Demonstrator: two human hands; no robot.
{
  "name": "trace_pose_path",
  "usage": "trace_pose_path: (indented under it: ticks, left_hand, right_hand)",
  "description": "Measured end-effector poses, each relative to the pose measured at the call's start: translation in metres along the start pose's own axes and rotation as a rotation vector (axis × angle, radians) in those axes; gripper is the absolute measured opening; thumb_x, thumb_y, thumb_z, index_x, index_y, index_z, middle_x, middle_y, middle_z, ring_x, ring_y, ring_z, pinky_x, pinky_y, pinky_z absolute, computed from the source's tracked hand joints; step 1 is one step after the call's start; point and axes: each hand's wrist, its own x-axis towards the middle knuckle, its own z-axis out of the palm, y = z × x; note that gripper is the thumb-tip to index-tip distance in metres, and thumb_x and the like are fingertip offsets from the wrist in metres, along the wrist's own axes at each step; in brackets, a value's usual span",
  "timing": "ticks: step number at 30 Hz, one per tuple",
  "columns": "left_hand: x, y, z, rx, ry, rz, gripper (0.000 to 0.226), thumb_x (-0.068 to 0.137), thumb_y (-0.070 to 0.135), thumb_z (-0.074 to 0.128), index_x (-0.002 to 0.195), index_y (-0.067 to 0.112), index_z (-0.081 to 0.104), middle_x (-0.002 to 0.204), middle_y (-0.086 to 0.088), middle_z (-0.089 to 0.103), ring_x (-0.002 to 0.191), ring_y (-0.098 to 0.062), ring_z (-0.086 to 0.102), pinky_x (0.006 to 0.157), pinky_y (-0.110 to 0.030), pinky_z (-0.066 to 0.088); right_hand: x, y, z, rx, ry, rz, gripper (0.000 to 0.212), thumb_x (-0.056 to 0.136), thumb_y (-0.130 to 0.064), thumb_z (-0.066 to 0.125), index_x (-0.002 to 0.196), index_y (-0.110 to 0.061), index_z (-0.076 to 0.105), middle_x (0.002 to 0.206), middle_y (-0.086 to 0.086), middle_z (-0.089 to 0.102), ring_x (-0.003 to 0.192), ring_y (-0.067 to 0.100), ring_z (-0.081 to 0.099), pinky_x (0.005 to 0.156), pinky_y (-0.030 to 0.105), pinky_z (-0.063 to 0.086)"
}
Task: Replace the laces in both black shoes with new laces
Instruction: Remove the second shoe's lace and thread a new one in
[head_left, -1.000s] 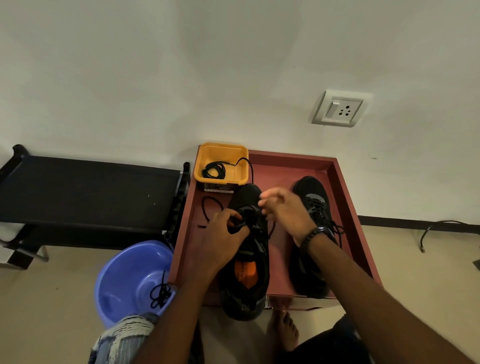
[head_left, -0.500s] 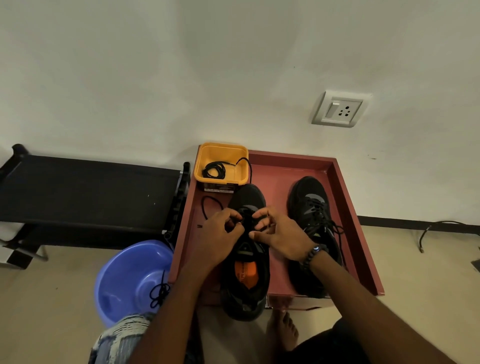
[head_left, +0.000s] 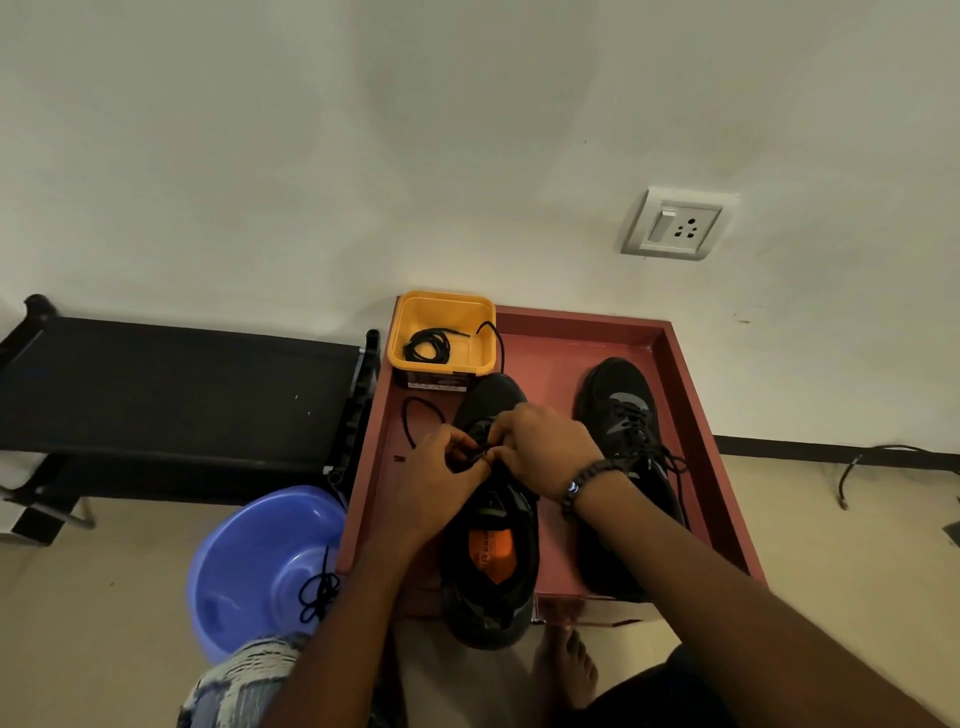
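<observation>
Threading the left-hand black shoe, centre frame

Both hands pinched the black lace over its eyelets: left hand just left, right hand just right; the shoe's long axis ran up-frame, lace directly between the fingertips.

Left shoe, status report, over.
Both hands, left hand and right hand, pinching the lace over the left shoe. Right shoe laced, untouched. Nothing blocking.

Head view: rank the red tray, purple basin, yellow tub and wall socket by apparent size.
1. red tray
2. purple basin
3. yellow tub
4. wall socket
The tub and socket look fairly close, and the socket sits farther away, so their order is unsure.
</observation>
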Motion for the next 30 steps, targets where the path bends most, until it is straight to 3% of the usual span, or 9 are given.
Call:
trace_pose_path:
  ticks: [4, 7, 11, 16, 20, 24, 26, 28, 30]
  left_hand:
    - [0.003, -0.004, 0.000, -0.047, -0.052, -0.061, 0.033, 0.083, 0.041, 0.076, 0.106, 0.027, 0.056, 0.109, 0.004, 0.061, 0.097, -0.009, 0.061, 0.084, -0.032, 0.057]
    - [0.003, -0.005, 0.002, -0.077, -0.047, -0.076, 0.035, 0.080, 0.037, 0.079, 0.105, 0.030, 0.055, 0.110, 0.004, 0.061, 0.097, -0.009, 0.062, 0.080, -0.028, 0.056]
    - [0.003, -0.004, 0.003, -0.114, -0.039, -0.093, 0.039, 0.079, 0.031, 0.081, 0.109, 0.026, 0.056, 0.108, 0.004, 0.060, 0.097, -0.010, 0.062, 0.080, -0.027, 0.056]
    - [0.004, -0.004, 0.004, -0.198, -0.081, -0.105, 0.041, 0.080, 0.027, 0.081, 0.112, 0.021, 0.057, 0.107, -0.002, 0.063, 0.098, -0.016, 0.064, 0.081, -0.031, 0.058]
    - [0.003, -0.001, 0.004, -0.223, -0.074, -0.120, 0.042, 0.081, 0.026, 0.080, 0.115, 0.021, 0.056, 0.107, -0.002, 0.062, 0.094, -0.012, 0.064, 0.072, -0.022, 0.055]
    - [0.001, 0.004, 0.001, -0.266, -0.099, -0.148, 0.042, 0.084, 0.029, 0.077, 0.118, 0.021, 0.055, 0.104, 0.002, 0.061, 0.090, -0.007, 0.063, 0.068, -0.018, 0.050]
    - [0.002, 0.004, 0.002, -0.258, -0.096, -0.157, 0.039, 0.085, 0.029, 0.076, 0.117, 0.022, 0.055, 0.104, 0.001, 0.061, 0.089, -0.008, 0.063, 0.070, -0.020, 0.051]
    - [0.003, 0.005, 0.001, -0.256, -0.088, -0.159, 0.034, 0.086, 0.025, 0.075, 0.114, 0.023, 0.055, 0.105, 0.000, 0.062, 0.090, -0.010, 0.064, 0.073, -0.025, 0.054]
    - [0.004, 0.005, -0.001, -0.289, -0.077, -0.155, 0.033, 0.086, 0.022, 0.074, 0.113, 0.023, 0.055, 0.107, -0.003, 0.063, 0.092, -0.014, 0.065, 0.075, -0.028, 0.056]
  right_hand:
    - [0.009, -0.007, -0.011, -0.249, -0.028, -0.082, 0.021, 0.097, -0.033, 0.056, 0.114, -0.027, 0.066, 0.115, -0.003, 0.056, 0.105, 0.020, 0.057, 0.076, 0.033, 0.043]
    - [0.016, -0.009, -0.015, -0.198, -0.130, -0.162, 0.016, 0.095, -0.027, 0.056, 0.105, -0.022, 0.067, 0.105, -0.002, 0.053, 0.094, 0.019, 0.055, 0.074, 0.032, 0.047]
    - [0.023, 0.014, -0.013, 0.133, -0.066, -0.090, 0.010, 0.086, -0.027, 0.067, 0.082, -0.020, 0.060, 0.089, -0.002, 0.057, 0.081, 0.014, 0.053, 0.074, 0.033, 0.050]
    - [0.007, 0.032, 0.029, 0.857, 0.139, 0.450, 0.007, 0.086, -0.026, 0.067, 0.082, -0.021, 0.066, 0.082, -0.002, 0.072, 0.086, 0.020, 0.071, 0.086, 0.042, 0.058]
    - [0.004, 0.027, 0.015, 0.529, 0.106, 0.104, 0.029, 0.089, -0.020, 0.069, 0.117, -0.028, 0.063, 0.111, -0.002, 0.054, 0.094, 0.014, 0.060, 0.080, 0.015, 0.049]
    - [0.012, 0.010, -0.006, -0.190, -0.077, -0.222, 0.027, 0.097, -0.032, 0.057, 0.123, -0.036, 0.063, 0.121, -0.006, 0.050, 0.110, 0.014, 0.052, 0.084, 0.034, 0.049]
    - [0.019, 0.006, -0.012, -0.230, -0.097, -0.273, 0.020, 0.097, -0.029, 0.056, 0.113, -0.031, 0.067, 0.117, -0.006, 0.054, 0.105, 0.015, 0.055, 0.081, 0.037, 0.051]
    - [0.024, 0.003, -0.014, 0.074, 0.010, -0.213, 0.013, 0.096, -0.024, 0.057, 0.102, -0.024, 0.069, 0.109, -0.004, 0.060, 0.098, 0.015, 0.060, 0.083, 0.039, 0.054]
    - [0.024, 0.005, -0.013, 0.738, 0.180, 0.094, 0.008, 0.098, -0.018, 0.058, 0.097, -0.016, 0.065, 0.104, 0.002, 0.064, 0.096, 0.018, 0.065, 0.086, 0.040, 0.057]
